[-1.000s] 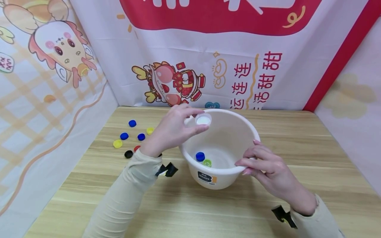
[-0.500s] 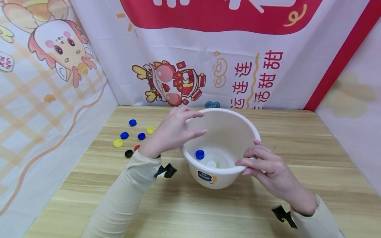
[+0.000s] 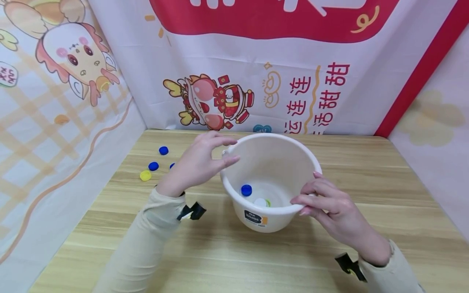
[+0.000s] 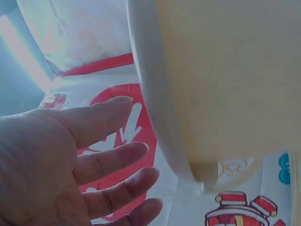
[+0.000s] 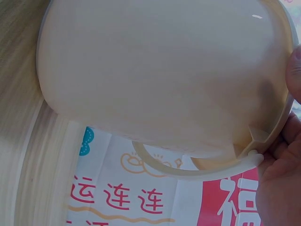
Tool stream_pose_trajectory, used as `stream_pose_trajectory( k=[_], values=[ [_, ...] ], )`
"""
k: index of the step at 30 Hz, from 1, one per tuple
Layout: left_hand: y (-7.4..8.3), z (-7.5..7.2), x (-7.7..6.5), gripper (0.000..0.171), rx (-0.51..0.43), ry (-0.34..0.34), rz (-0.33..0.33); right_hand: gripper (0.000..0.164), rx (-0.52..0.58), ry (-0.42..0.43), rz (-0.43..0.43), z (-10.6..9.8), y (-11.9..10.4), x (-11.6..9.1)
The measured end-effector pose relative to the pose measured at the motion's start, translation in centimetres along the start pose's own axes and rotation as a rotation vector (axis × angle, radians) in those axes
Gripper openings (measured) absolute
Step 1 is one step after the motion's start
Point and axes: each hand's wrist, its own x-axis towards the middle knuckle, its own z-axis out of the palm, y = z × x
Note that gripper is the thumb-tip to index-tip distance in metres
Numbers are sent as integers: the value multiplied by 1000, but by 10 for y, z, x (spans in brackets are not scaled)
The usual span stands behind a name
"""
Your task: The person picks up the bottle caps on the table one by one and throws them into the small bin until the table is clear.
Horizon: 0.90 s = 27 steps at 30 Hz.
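A white plastic bucket (image 3: 275, 223) stands tilted on the table, its mouth facing up toward the head view. Inside it lie a blue bottle cap (image 3: 246, 190), a white cap (image 3: 260, 202) and, partly covered by that, a green cap (image 3: 268, 202). My right hand (image 3: 327, 203) grips the bucket's rim on the right side; the right wrist view shows its fingers by the handle joint (image 5: 256, 141). Near the left rim, my left hand (image 3: 199, 162) has its fingers and thumb spread with nothing between them. The left wrist view shows those fingers (image 4: 117, 162) loosely extended beside the rim.
Left of the left hand, blue caps (image 3: 163, 150) and a yellow cap (image 3: 145, 175) lie on the wooden table (image 3: 234, 260). Other caps there are hidden behind the hand. A printed cloth (image 3: 205, 49) hangs behind the table, with more cloth at both sides.
The left hand let go of the white cap, which dropped into the bucket beside the green one. It then drew back left, off the bucket's mouth. The right hand stayed on the rim.
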Motion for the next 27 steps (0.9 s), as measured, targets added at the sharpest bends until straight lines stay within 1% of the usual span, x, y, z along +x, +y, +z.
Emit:
stream_pose_trajectory(
  k=[3, 6, 12, 15, 18, 20, 22, 24, 27],
  values=[
    [-12, -5, -5, 51, 7, -2, -28, 31, 1, 1, -3, 0, 1, -1],
    [-28, -13, -13, 51, 8, 3, -51, 31, 5, 1, -4, 1, 1, -1],
    [-71, -27, -31, 49, 17, 82, -49, 30, 13, 5, -11, 1, 1, 0],
    [-92, -32, -42, 45, 7, 106, -60, 30, 20, 8, -8, 0, 1, 0],
    [-112, -37, -54, 42, 1, 114, -112, 29, 30, 8, -10, 0, 0, 1],
    [-127, -41, -61, 44, 8, 107, -150, 29, 34, 7, -13, 0, 0, 1],
    [-141, -45, -68, 47, 17, 97, -197, 29, 36, 6, -14, 0, 0, 1],
    [-157, -47, -73, 50, 23, 81, -230, 29, 37, 6, -15, 0, 1, 1],
    [-179, -47, -78, 51, 30, 48, -280, 29, 35, 6, -16, 1, 1, 1]
  ],
)
